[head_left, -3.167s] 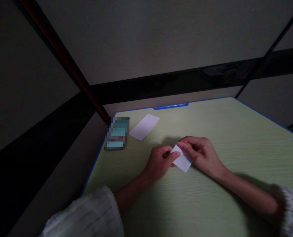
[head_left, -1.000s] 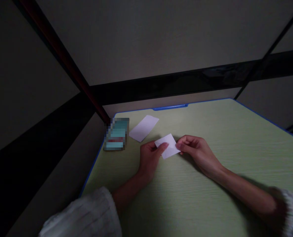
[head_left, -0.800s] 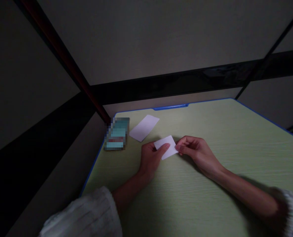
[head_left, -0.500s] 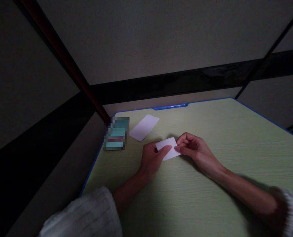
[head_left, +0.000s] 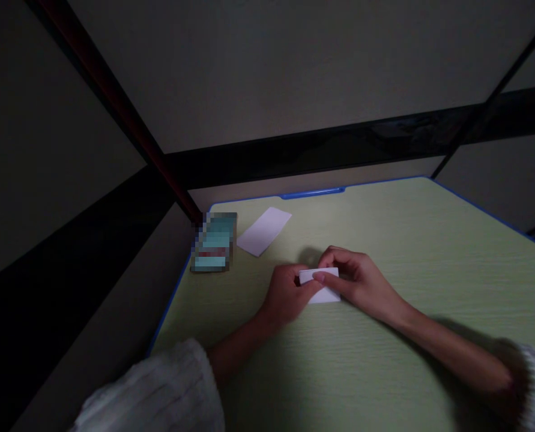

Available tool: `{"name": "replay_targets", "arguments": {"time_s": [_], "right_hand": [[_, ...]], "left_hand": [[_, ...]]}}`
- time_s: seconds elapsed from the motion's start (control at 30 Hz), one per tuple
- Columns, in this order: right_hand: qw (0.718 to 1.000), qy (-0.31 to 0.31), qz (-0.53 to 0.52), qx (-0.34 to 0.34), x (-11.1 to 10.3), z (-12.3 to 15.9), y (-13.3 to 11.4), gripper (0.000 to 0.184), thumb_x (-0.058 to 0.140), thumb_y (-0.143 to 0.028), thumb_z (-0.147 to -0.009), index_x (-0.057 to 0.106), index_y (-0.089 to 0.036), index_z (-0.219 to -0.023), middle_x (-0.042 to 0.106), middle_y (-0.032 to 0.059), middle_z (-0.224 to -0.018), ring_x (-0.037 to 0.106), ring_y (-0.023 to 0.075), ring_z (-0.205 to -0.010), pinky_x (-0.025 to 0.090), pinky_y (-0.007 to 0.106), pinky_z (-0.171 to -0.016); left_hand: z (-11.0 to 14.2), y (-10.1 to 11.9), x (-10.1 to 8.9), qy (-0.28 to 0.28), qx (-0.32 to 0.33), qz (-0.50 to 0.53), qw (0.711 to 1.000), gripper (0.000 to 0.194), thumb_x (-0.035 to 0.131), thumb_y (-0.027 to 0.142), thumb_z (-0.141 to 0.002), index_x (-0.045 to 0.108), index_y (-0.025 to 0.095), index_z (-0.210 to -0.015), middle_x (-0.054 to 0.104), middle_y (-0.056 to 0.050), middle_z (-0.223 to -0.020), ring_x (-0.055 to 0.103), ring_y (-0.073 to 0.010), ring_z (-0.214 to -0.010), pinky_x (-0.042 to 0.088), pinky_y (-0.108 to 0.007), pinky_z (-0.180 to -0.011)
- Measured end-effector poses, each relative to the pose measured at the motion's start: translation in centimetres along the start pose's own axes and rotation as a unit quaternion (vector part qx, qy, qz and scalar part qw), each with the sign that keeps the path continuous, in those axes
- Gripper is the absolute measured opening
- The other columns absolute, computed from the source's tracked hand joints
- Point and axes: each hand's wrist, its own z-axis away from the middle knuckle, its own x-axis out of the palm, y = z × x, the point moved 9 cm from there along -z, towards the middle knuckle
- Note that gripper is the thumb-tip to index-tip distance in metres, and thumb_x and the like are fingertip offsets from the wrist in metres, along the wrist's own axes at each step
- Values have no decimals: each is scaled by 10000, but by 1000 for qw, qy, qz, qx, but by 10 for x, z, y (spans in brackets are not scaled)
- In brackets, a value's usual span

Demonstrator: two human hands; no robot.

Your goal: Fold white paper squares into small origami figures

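Note:
Between my two hands is a small folded piece of white paper (head_left: 328, 294), held just above the table. My left hand (head_left: 289, 293) grips its left side, thumb across the front and fingers curled behind. From the right, my right hand (head_left: 357, 279) pinches the paper's upper part, its thumb pressed on the front near the left thumb. The right fingertips are partly hidden behind the paper's top edge. Farther back and to the left, another white paper (head_left: 265, 231) lies flat on the table.
A pixelated, greenish rectangular object (head_left: 214, 243) lies at the table's left edge. The pale wood-grain table (head_left: 429, 240) has a blue rim, with a blue handle-like strip (head_left: 312, 193) at the back. Dark panelled walls (head_left: 316, 72) stand behind and at the left.
The folded paper and my left hand have shifted right and slightly toward me, and the paper has turned more level. My right thumb has moved inward over the paper's upper part.

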Motion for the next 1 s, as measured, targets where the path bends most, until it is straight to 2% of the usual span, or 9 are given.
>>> {"name": "replay_targets", "arguments": {"time_s": [0.2,0.43,0.57,0.73,0.87,1.0], "right_hand": [[979,-18,183,-93,2,4,-24,77,528,-147,-731,554,-146,-659,518,13,-650,487,131,-624,358,242,-561],[942,-48,280,-181,11,13,-39,173,397,-118,-805,510,-153,-679,498,37,-669,472,142,-642,364,247,-586],[917,-69,344,-190,16,14,-39,210,354,-155,-832,504,-157,-686,503,42,-668,467,146,-633,362,254,-594],[862,-98,459,-191,27,16,-36,156,373,-190,-824,494,-156,-732,520,36,-670,465,155,-606,333,278,-597],[835,-104,501,-205,32,17,-38,135,386,-140,-803,500,-154,-731,535,35,-656,463,154,-598,303,281,-590],[814,-113,524,-223,36,18,-39,103,417,-144,-785,510,-157,-744,556,35,-672,465,151,-589,281,289,-591]], "left_hand": [[-1,-2,4,-3,3,-40,999,225,517,226,-614,403,145,-438,325,55,-449,285,-59,-452,195,-191,-406],[-1,-1,6,-10,13,-61,998,229,512,216,-597,390,152,-414,310,62,-424,272,-59,-436,184,-196,-405],[-2,-6,10,-23,13,-56,998,203,499,210,-600,411,149,-428,324,56,-431,288,-68,-446,192,-199,-410],[-3,-7,13,-29,44,-79,996,174,445,144,-582,407,148,-412,350,46,-423,313,-75,-458,190,-200,-415],[-5,-9,11,-10,47,-112,993,210,466,142,-561,367,157,-377,321,53,-400,288,-67,-428,171,-203,-407],[-6,-13,14,-26,34,-95,995,162,487,135,-545,446,149,-389,363,43,-404,335,-82,-449,208,-200,-410]]}}
